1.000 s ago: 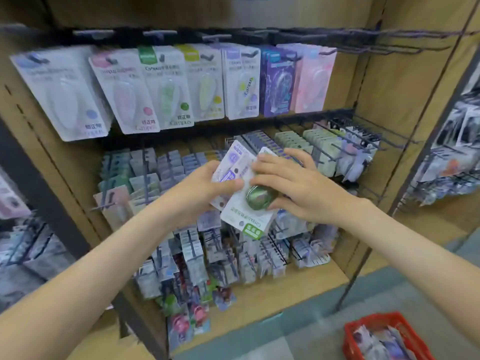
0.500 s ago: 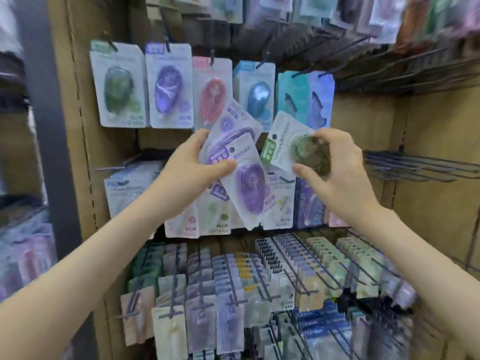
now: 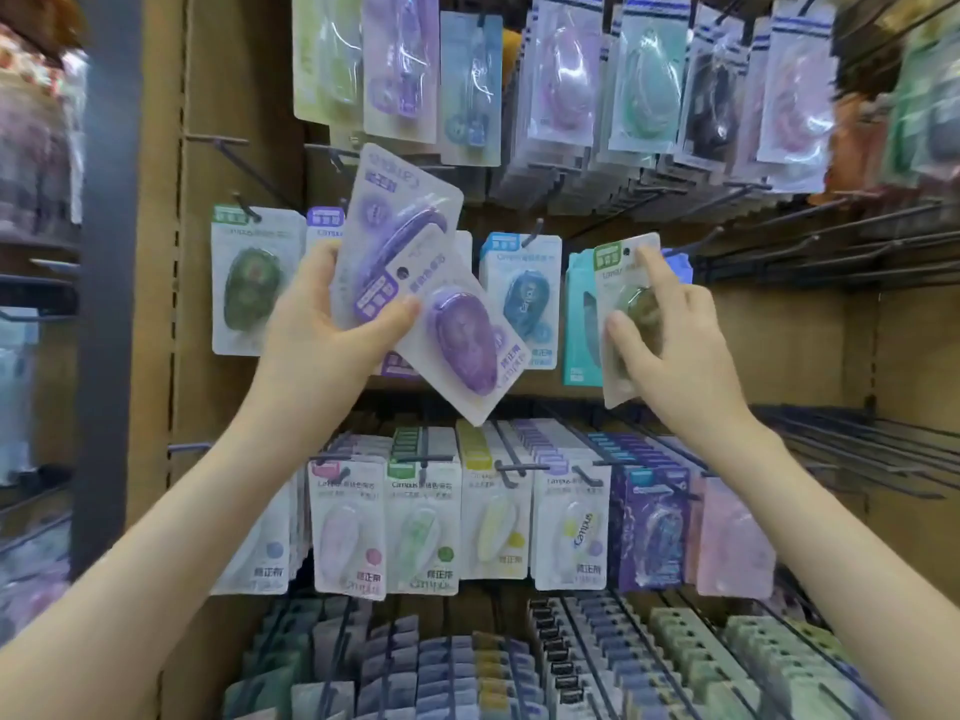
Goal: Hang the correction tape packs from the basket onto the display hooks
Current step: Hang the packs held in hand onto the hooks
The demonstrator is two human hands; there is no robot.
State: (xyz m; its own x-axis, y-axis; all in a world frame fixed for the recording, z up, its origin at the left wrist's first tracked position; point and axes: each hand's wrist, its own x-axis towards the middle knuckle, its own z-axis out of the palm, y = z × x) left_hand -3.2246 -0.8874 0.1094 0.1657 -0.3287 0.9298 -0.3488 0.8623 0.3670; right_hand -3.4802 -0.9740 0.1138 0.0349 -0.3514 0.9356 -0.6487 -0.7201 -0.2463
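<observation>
Pegboard display (image 3: pixel 810 345), hooks crowded with packs. Two purple packs (image 3: pixel 415 283) are clasped in the left hand (image 3: pixel 322 335); a green pack (image 3: pixel 626 314) is pinched by the right hand (image 3: pixel 675 350). Its punched hole should be lined up with the matching green hook (image 3: pixel 244 207) and slid on level.

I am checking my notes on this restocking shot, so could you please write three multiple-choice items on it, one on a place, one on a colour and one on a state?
1. Where does the hung green pack sit in its row?
A. far left
B. far right
C. centre

2. What colour are the packs in the left hand?
A. red
B. purple
C. yellow

3. The green pack in the right hand is:
A. on a hook
B. held off the hooks
C. in a basket

Answers: 1 A, it borders the cardboard wall; 2 B, both purple packs show violet dispensers; 3 B, the held green pack has fingers gripping it.
</observation>
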